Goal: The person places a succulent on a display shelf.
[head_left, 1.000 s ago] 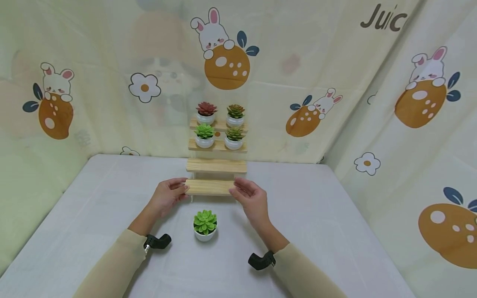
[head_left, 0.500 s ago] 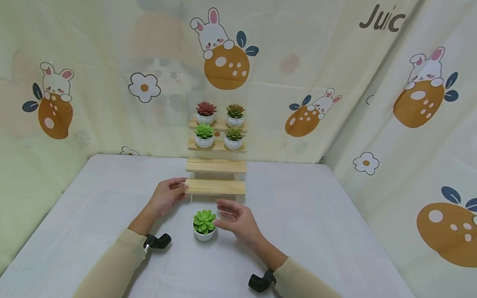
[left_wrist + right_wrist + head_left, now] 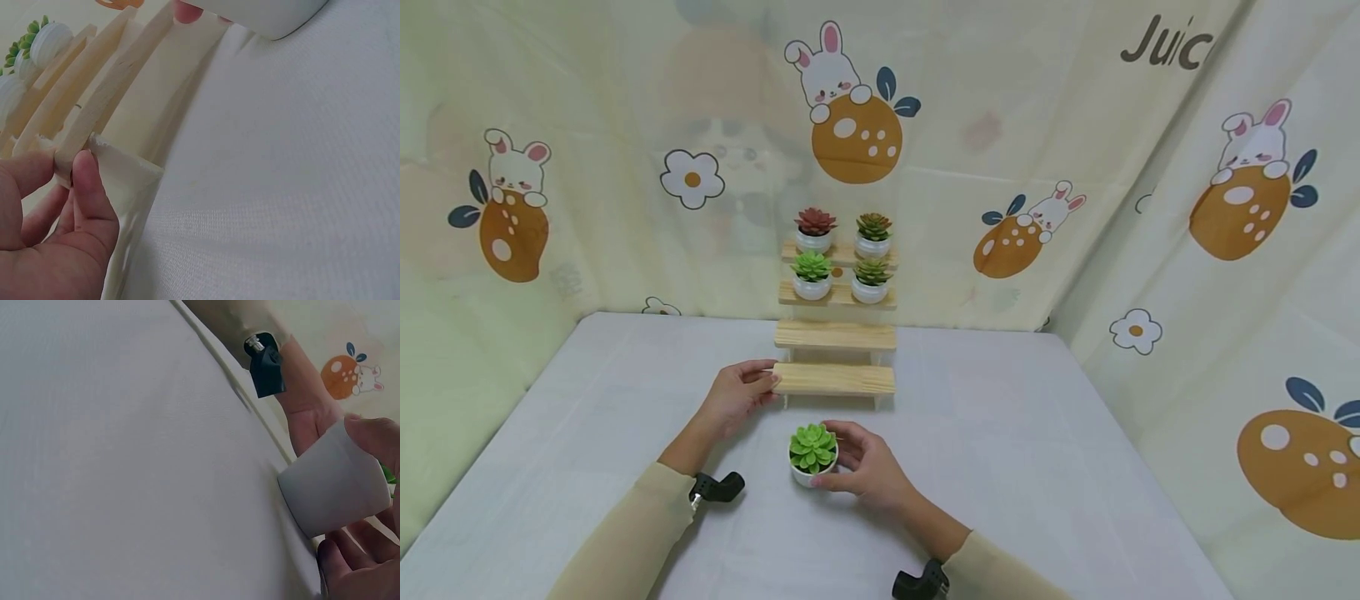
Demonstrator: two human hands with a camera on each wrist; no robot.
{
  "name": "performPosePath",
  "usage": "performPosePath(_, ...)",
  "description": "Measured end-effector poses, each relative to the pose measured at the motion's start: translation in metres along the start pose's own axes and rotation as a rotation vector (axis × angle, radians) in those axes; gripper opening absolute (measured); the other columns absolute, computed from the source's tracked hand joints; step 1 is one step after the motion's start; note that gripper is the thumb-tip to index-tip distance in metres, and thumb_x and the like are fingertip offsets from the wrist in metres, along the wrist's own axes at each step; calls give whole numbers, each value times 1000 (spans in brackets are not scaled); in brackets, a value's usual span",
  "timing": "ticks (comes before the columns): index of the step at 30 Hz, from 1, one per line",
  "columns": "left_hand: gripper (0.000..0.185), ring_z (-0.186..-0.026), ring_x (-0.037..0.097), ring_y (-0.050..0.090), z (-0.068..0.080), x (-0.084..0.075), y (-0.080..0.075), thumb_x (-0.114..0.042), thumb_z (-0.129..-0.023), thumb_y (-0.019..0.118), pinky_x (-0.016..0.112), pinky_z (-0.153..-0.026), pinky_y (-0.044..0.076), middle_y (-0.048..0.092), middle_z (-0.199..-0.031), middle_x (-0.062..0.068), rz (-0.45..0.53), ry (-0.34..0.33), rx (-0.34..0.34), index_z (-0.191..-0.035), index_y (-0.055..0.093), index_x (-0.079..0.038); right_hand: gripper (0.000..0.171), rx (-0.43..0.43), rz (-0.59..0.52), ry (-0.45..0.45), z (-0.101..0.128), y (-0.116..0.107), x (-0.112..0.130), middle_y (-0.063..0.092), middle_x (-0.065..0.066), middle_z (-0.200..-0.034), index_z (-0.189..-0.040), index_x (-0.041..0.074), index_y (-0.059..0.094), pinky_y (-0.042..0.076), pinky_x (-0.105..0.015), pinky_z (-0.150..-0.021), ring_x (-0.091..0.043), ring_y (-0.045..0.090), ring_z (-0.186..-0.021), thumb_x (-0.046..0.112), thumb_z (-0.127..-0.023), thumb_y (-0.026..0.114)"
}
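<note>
A small white pot with a green succulent (image 3: 812, 454) stands on the white table (image 3: 1037, 467) in front of a wooden stepped shelf (image 3: 835, 379). My right hand (image 3: 859, 467) curls round the pot from its right side; the right wrist view shows the white pot (image 3: 334, 484) between thumb and fingers. My left hand (image 3: 741, 392) pinches the left end of the shelf's lowest step, seen close in the left wrist view as the wooden step (image 3: 106, 106) between thumb and fingers (image 3: 87, 200).
The shelf's two upper steps carry several small potted succulents (image 3: 842, 254), red and green. Its second step (image 3: 835, 335) is bare. Printed curtains (image 3: 1150, 208) close the table at back and both sides.
My right hand left the right end of the lowest step, came down toward me and closed round the potted succulent. The left hand stayed on the step.
</note>
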State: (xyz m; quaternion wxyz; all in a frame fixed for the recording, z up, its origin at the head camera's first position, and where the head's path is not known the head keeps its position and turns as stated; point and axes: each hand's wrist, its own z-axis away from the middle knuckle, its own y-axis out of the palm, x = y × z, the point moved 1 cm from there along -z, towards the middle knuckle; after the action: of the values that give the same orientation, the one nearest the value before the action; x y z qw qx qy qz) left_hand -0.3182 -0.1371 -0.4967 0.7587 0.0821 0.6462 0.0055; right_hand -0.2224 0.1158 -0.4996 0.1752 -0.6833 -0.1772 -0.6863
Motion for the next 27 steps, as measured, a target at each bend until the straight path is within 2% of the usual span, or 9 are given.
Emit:
performPosePath(12, 48, -81, 7, 67, -1, 1, -1, -1, -101, 61, 19, -74, 62, 68, -97, -2, -13, 2, 1, -146, 47, 10, 77, -24, 24, -7, -3, 5, -3, 59, -18, -144, -144, 2, 53, 52, -21, -106, -15, 60, -128, 4, -77, 90)
performPosePath(21, 48, -82, 8, 68, -1, 1, -1, 0, -101, 61, 19, -74, 62, 68, -99, -1, -8, -3, 4, -146, 47, 10, 75, -29, 30, -26, -3, 7, -3, 59, -21, -142, -143, -1, 53, 53, -22, -105, -13, 62, -125, 4, -78, 89)
performPosePath(27, 49, -81, 8, 67, -1, 1, -1, 0, -101, 61, 20, -73, 62, 68, -96, -1, 6, 8, 10, -145, 46, 11, 75, -46, 31, -21, -4, 8, 0, 59, -19, -143, -143, 0, 53, 52, -23, -107, -17, 60, -129, 2, -77, 89)
